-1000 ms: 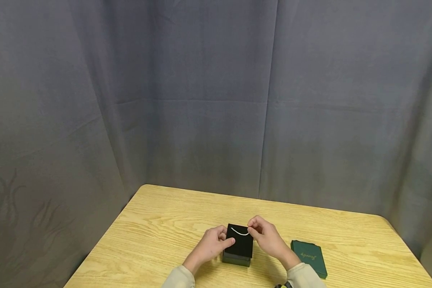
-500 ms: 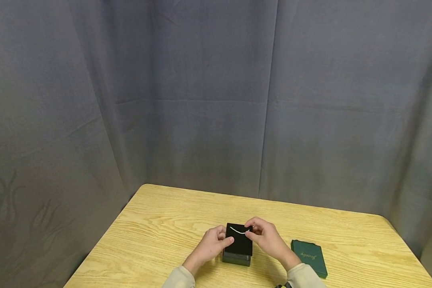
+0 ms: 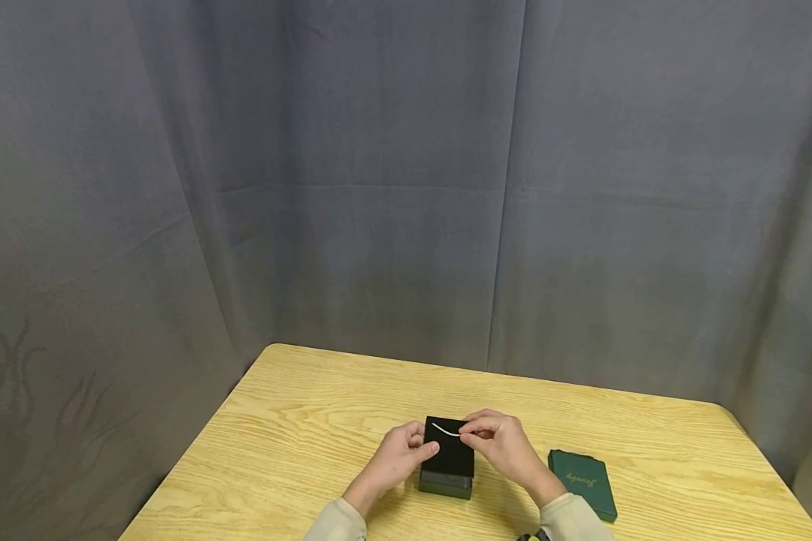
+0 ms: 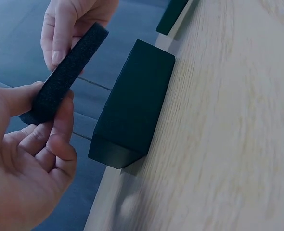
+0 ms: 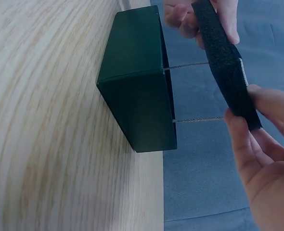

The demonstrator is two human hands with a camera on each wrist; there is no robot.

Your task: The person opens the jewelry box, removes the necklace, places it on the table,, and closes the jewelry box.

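A black foam jewelry insert (image 3: 449, 462) tilts above a small green box (image 3: 444, 488) on the wooden table. My left hand (image 3: 398, 454) grips the insert's left side, thumb on the dark face and fingers beneath. At the upper right of that face, my right hand (image 3: 504, 447) pinches a thin silvery chain (image 3: 444, 430) between thumb and index finger. In the right wrist view another right finger touches the foam's underside. Two chain strands (image 5: 200, 119) run from the insert (image 5: 224, 62) down to the box (image 5: 137, 91). The box's inside is hidden.
A green lid (image 3: 583, 485) with gold lettering lies on the table (image 3: 338, 391), right of the right forearm. Grey curtains (image 3: 392, 188) hang behind and to the left of the table. A dark wristband (image 3: 533, 536) shows at the right sleeve.
My right fingers have shifted left from the insert's right edge onto its face, pinching the chain. The insert has risen slightly, baring more of the box front. My left hand keeps its grip.
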